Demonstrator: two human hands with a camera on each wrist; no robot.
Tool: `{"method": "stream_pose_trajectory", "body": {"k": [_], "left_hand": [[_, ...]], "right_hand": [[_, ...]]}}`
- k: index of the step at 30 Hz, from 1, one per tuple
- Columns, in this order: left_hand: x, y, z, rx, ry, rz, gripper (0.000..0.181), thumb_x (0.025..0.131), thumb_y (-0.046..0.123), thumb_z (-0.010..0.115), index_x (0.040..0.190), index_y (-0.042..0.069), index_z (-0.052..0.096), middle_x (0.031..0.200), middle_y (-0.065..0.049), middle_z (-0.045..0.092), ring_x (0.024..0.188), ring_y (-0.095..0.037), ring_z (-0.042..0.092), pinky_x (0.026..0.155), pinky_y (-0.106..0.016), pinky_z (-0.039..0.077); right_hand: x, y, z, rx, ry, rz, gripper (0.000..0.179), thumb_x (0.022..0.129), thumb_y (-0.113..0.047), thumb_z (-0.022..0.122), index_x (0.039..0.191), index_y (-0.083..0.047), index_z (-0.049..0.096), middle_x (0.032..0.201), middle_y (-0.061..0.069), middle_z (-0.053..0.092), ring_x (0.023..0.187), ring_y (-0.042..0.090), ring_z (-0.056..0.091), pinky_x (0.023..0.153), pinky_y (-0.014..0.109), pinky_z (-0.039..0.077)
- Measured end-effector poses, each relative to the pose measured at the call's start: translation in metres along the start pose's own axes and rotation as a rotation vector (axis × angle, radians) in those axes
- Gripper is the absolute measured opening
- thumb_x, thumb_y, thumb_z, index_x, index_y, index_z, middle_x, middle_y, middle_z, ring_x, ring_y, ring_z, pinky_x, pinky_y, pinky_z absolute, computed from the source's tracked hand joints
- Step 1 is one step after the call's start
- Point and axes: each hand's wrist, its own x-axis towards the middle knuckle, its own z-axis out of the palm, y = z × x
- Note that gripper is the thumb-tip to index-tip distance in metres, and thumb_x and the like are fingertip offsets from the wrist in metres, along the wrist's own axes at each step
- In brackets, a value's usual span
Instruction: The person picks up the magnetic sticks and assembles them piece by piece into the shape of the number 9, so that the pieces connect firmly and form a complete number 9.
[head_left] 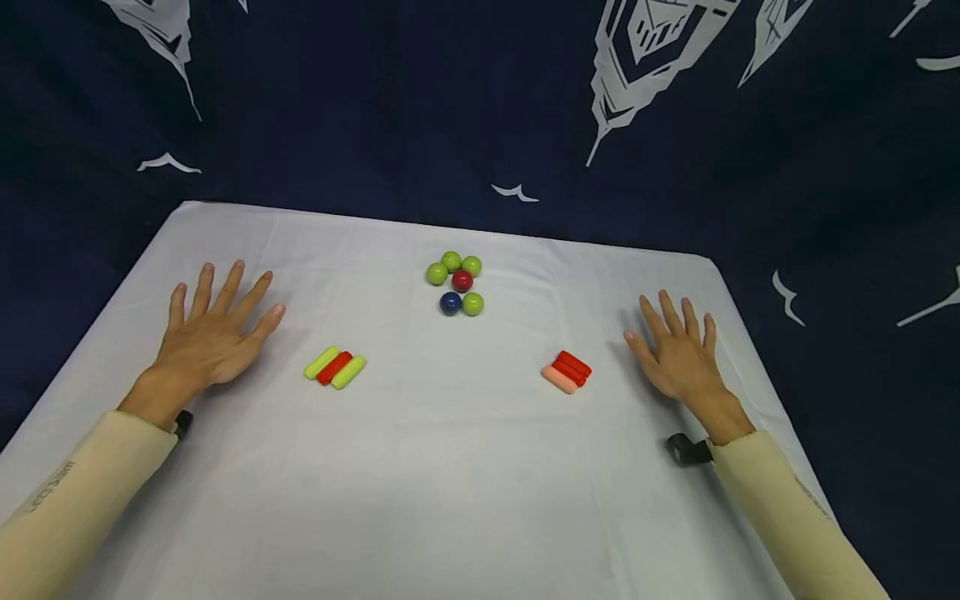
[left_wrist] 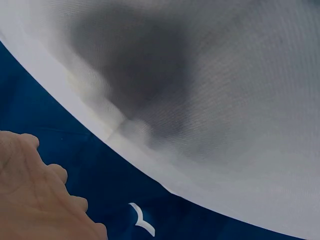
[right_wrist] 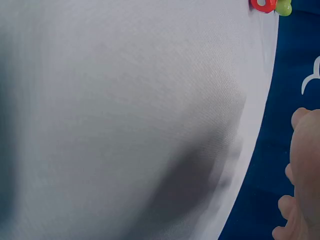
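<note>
In the head view my left hand (head_left: 213, 337) is over the left part of the table, palm down with fingers spread and holding nothing. Nearest to it lie two yellow-green sticks (head_left: 348, 372) with a red stick (head_left: 334, 367) between them. On the right side, my right hand (head_left: 678, 358) is likewise spread and holds nothing. To its left, two red sticks (head_left: 572, 367) lie against a salmon-pink stick (head_left: 559, 379). Each wrist view catches part of the hand, the left hand (left_wrist: 45, 195) and the right hand (right_wrist: 306, 165), with a shadow on the cloth.
Toward the far edge sit several green balls (head_left: 472, 304), a red ball (head_left: 462, 281) and a dark blue ball (head_left: 451, 303), grouped closely. A white cloth (head_left: 450, 483) covers the table. Behind it hangs a navy curtain (head_left: 337, 108) with white patterns.
</note>
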Motion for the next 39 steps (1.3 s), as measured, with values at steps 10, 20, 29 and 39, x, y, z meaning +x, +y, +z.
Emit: {"method": "stream_pose_trajectory", "body": {"k": [10, 20, 29, 39], "left_hand": [[-0.001, 0.0, 0.001, -0.009, -0.014, 0.002, 0.078, 0.101, 0.067, 0.016, 0.162, 0.019, 0.007, 0.166, -0.018, -0.013, 0.148, -0.046, -0.023, 0.114, -0.067, -0.018], [-0.006, 0.01, 0.004, -0.03, -0.02, 0.016, 0.076, 0.102, 0.065, 0.019, 0.162, 0.021, 0.008, 0.166, -0.018, -0.012, 0.149, -0.048, -0.021, 0.113, -0.069, -0.016], [-0.019, 0.028, 0.012, -0.117, -0.072, 0.067, 0.071, 0.104, 0.06, 0.021, 0.162, 0.022, 0.006, 0.166, -0.022, -0.006, 0.149, -0.051, -0.013, 0.113, -0.071, -0.012], [-0.026, 0.037, 0.007, -0.32, -0.176, 0.147, 0.066, 0.107, 0.054, 0.023, 0.162, 0.023, 0.007, 0.167, -0.02, -0.002, 0.152, -0.048, -0.008, 0.112, -0.074, -0.007]], "right_hand": [[-0.004, -0.006, 0.001, 0.044, -0.007, 0.003, 0.073, 0.104, -0.059, 0.028, 0.16, -0.013, 0.02, 0.167, 0.021, 0.008, 0.15, 0.052, 0.003, 0.114, 0.072, -0.006], [-0.004, -0.031, -0.001, 0.088, 0.005, -0.017, 0.071, 0.105, -0.056, 0.033, 0.16, -0.012, 0.022, 0.166, 0.023, 0.012, 0.149, 0.053, 0.009, 0.113, 0.072, 0.001], [-0.001, -0.053, 0.002, 0.126, 0.012, -0.043, 0.07, 0.104, -0.053, 0.038, 0.159, -0.012, 0.025, 0.166, 0.02, 0.013, 0.148, 0.053, 0.011, 0.114, 0.07, 0.002], [0.007, -0.077, 0.008, 0.189, 0.005, -0.094, 0.067, 0.104, -0.052, 0.04, 0.159, -0.014, 0.028, 0.167, 0.019, 0.013, 0.149, 0.051, 0.01, 0.115, 0.069, 0.002]]}}
